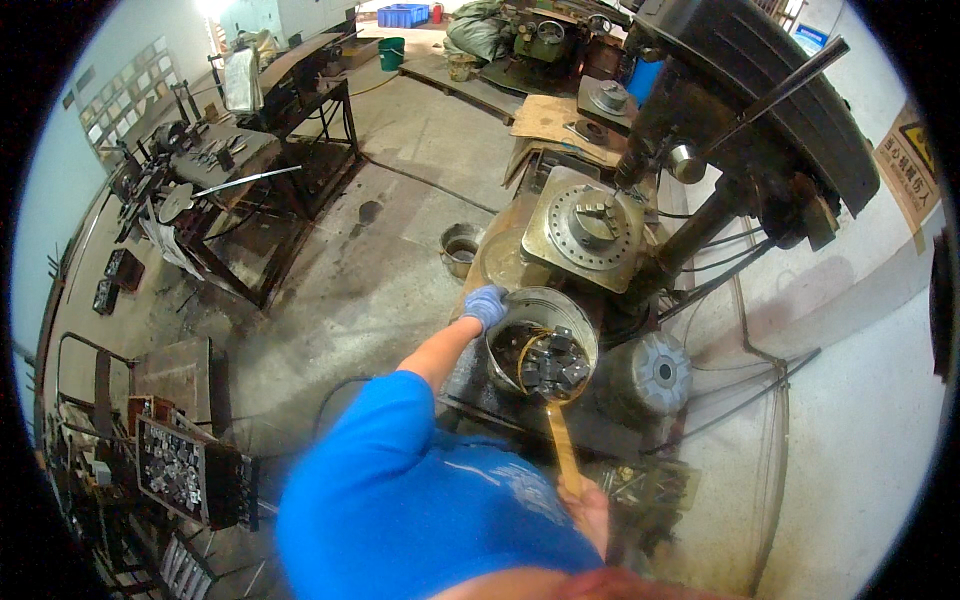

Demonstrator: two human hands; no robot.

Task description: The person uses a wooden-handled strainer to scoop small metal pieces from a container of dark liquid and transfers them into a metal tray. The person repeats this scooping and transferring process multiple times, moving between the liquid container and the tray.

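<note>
A round metal bucket [508,374] stands at the front of the drill press table. My left hand [485,308], in a blue-grey glove, is closed on its left rim. My bare right hand [590,508] grips the end of a flat yellow handle, part of a round-hooped scoop [563,448]. The scoop's hoop lies inside the bucket, tilted, with several dark metal blocks [556,362] in it. Whether its bottom is mesh or solid is hidden by the blocks. Dark contents show in the bucket beside the hoop.
Beyond the bucket sits a square plate with a round chuck [597,222], under the drill press [750,110]. A grey cylindrical motor [655,372] stands right of the bucket. A smaller pot [461,250] is at the left. Farther left are a workbench [235,165] and a tray of small metal parts [178,470].
</note>
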